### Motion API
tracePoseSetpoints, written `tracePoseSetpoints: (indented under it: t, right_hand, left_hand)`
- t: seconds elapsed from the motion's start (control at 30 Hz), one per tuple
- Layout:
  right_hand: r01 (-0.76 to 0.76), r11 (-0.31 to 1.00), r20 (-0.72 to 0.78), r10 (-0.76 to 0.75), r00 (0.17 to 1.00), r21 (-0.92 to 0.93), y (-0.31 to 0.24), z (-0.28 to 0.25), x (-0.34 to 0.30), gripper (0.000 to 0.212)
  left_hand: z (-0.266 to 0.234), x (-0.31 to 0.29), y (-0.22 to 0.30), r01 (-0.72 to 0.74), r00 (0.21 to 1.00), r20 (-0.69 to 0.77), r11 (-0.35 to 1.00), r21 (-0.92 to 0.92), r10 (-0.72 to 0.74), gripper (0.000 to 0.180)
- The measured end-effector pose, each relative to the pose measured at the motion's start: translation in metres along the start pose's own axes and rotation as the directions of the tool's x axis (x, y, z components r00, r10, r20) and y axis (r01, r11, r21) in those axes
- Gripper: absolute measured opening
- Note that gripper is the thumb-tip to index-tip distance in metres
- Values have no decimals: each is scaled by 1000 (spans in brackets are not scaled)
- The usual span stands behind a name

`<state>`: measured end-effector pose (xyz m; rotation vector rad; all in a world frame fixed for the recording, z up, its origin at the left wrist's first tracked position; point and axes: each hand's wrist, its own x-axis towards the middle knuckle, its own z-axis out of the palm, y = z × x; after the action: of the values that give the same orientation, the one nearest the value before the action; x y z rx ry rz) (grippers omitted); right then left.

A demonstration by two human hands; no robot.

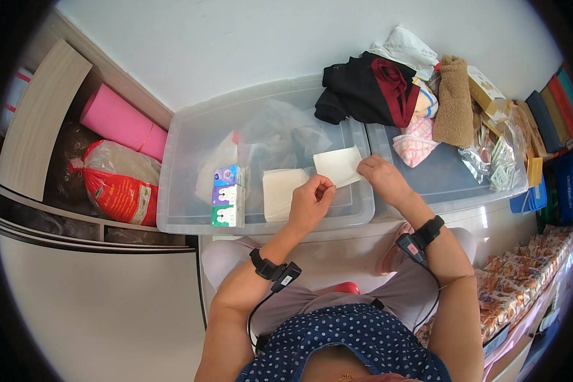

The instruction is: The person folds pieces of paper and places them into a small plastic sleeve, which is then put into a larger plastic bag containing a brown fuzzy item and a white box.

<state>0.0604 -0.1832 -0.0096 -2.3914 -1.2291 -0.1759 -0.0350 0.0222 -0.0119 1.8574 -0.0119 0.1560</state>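
Note:
A white square paper napkin (337, 165) is held up between my two hands, over the lid of a clear plastic storage box (188, 153). My left hand (313, 198) is closed in a pinch at its lower left edge. My right hand (383, 176) pinches its right side between thumb and fingers. Just left of my left hand, a flat stack of similar napkins (277, 197) lies on the lid. Beside that stack stands a row of small tissue packs (228, 196) in blue, purple and green wrapping.
Crumpled clear plastic (286, 130) lies behind the napkins. A second clear box (426, 191) at right carries a black cloth bag (363, 86), a rolled brown towel (453, 102) and small packages. At left, a shelf holds a pink roll (124, 121) and a red bag (121, 188).

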Motion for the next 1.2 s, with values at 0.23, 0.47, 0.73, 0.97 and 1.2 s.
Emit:
tracePoseSetpoints:
  t: [0.23, 0.47, 0.73, 0.97, 1.2]
  right_hand:
    - [-84, 979, -140, 111, 984, 185, -4, -1, 1, 8]
    - [-243, 863, -80, 308, 948, 442, -1, -3, 1, 10]
    - [-246, 792, -218, 427, 877, 559, -7, -16, 6, 11]
    - [-173, 345, 13, 421, 907, 923, -15, -22, 3, 17]
    - [-126, 279, 39, 297, 954, 952, -31, -22, 10, 15]
  left_hand:
    - [-3, 1, 0, -9, 1000, -7, 1000, -7, 9, 5]
    - [-4, 1, 1, 5, 1000, -25, 1000, 14, -5, 7]
    - [-6, 5, -3, 64, 996, -65, 997, -43, -67, 16]
    - [-12, 17, 16, 301, 931, 50, 683, -666, -361, 45]
    - [-14, 10, 4, 278, 896, 3, 556, -783, -443, 41]
